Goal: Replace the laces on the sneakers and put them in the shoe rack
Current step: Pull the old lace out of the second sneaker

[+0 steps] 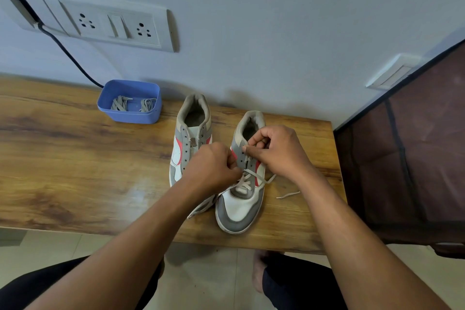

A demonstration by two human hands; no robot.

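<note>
Right sneaker (239, 206) on tabletop (75, 158), toe toward the person. Left hand (211, 166): fingers curled on the lace (245, 185) at its middle eyelets. Right hand (276, 151) pinches lace at its upper eyelets. Best done keeping lace flat, tension even.

A wooden desk (75, 158) stands against a pale wall (276, 20) with a socket panel (113, 25). A black cable (68, 53) runs down from the panel to the desk.
</note>
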